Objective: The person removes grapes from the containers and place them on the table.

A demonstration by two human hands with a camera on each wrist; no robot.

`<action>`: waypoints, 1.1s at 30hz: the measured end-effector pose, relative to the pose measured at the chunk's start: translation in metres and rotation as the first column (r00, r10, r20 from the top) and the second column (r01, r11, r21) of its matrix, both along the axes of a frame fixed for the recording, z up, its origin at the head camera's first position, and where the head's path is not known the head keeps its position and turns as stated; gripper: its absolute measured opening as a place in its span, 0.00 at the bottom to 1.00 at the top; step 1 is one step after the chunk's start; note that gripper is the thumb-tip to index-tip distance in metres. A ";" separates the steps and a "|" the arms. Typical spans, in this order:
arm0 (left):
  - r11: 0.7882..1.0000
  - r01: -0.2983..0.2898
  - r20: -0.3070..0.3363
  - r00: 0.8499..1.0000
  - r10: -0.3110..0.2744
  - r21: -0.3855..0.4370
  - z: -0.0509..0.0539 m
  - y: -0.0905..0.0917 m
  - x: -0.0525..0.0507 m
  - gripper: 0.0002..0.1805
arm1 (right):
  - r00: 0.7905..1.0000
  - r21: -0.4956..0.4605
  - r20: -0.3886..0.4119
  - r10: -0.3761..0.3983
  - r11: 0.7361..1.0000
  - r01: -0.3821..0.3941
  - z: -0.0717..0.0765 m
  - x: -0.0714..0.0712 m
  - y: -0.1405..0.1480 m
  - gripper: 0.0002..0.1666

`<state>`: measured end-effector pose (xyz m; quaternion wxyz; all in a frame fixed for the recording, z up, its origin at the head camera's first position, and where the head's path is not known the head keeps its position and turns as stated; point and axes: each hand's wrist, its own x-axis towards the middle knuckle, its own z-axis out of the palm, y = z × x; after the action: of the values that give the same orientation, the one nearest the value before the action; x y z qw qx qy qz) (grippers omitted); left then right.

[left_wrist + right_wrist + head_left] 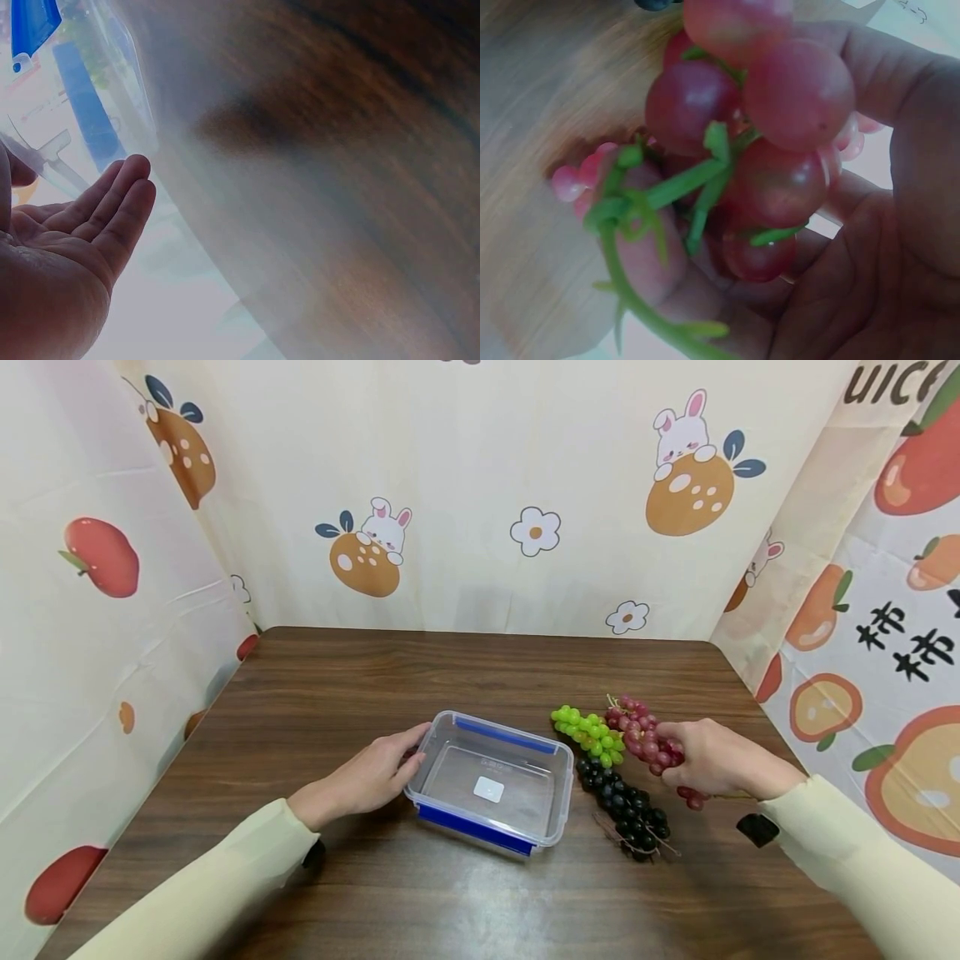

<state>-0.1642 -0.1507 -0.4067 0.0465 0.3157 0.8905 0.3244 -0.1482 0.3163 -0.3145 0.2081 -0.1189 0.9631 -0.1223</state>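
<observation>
A clear plastic food container (491, 785) with blue clips on its long sides sits on the table, a white label showing through it. My left hand (377, 774) touches the container's left side. In the left wrist view several fingers (124, 202) reach out nearly straight beside the clear wall. My right hand (705, 756) grips a bunch of red grapes (641, 732). The right wrist view shows red grapes (799, 94) and a green stem between thumb and fingers. Green grapes (592, 735) and black grapes (626, 810) lie between the container and that hand.
The dark wood table (360, 685) is bordered at the back by a printed curtain (465, 585). More printed cloth hangs along the left and right sides. A dark band (757, 829) shows at the right wrist.
</observation>
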 end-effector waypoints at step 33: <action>1.000 0.001 0.015 1.000 -0.001 0.007 0.001 0.000 0.000 0.29 | 0.999 -0.001 0.042 -0.020 1.000 0.020 -0.011 0.010 0.020 0.44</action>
<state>-0.1642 -0.1509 -0.4057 0.0520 0.3138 0.8888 0.3298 -0.1386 0.3359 -0.3255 0.2268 -0.1069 0.9596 -0.1276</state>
